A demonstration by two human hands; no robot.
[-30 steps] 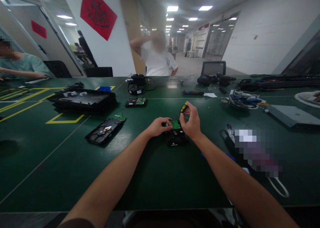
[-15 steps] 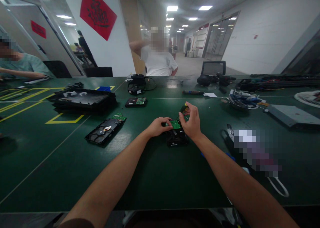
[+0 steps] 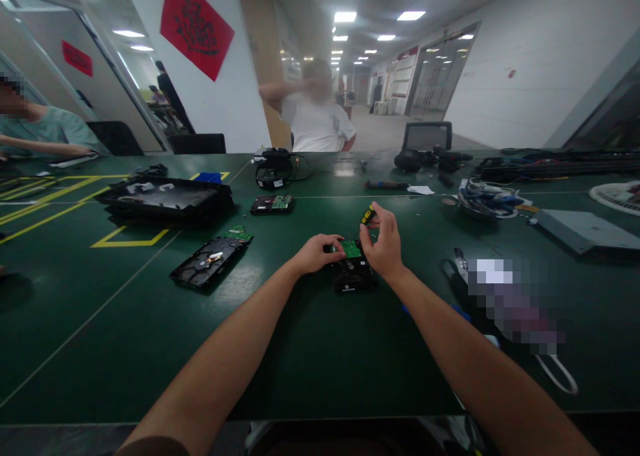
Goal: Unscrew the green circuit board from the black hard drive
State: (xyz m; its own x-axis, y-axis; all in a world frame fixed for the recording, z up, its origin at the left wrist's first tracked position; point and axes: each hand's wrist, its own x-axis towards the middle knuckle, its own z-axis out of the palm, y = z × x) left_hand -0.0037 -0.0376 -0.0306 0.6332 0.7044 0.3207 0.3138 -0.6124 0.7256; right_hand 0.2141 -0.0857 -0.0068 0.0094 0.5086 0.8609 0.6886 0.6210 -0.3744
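A black hard drive (image 3: 354, 276) lies in front of me with its green circuit board (image 3: 353, 249) facing up. My left hand (image 3: 321, 252) is closed on the drive's left edge, its fingertips at the board. In my right hand (image 3: 384, 239) is a screwdriver (image 3: 368, 215) with a black and yellow handle, pinched between thumb and fingers. The handle leans over the far right part of the board. The thin shaft shows only faintly, and I cannot make out where its tip touches.
To the left lies an opened drive (image 3: 210, 259); a smaller drive (image 3: 273, 205) sits farther back. A black tray (image 3: 165, 199) stands at the far left. On the right are a pixelated item (image 3: 515, 303), a grey metal box (image 3: 585, 231) and a cable bundle (image 3: 487, 199). A person (image 3: 320, 119) sits opposite.
The screwdriver handle has turned in my right hand, so more of its yellow marking shows. My left hand and the hard drive stay where they were.
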